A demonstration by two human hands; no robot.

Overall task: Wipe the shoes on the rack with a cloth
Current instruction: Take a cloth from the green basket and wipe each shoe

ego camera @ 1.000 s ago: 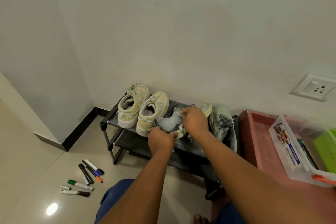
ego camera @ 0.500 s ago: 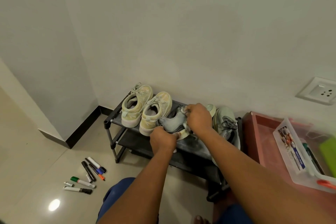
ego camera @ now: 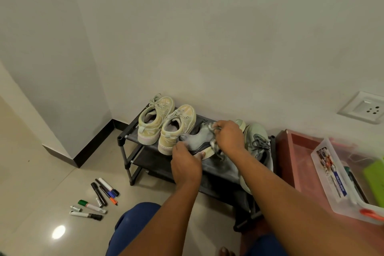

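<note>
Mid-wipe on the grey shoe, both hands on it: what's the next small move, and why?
Probably draw the right hand, which grips the cloth, back along the grey shoe toward its heel. The left hand already grips the heel end, steadying the shoe on the rack, and the cloth sits bunched at the middle, so the near half looks uncovered yet.

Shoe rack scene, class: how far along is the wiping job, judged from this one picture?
Done: nothing shows for certain; the two cream shoes stand paired on the rack, but whether they were wiped cannot be told. In hand: the left hand grips the grey shoe at its heel, while the right hand holds a cloth against it. Left: probably the green shoe beside it.
</note>
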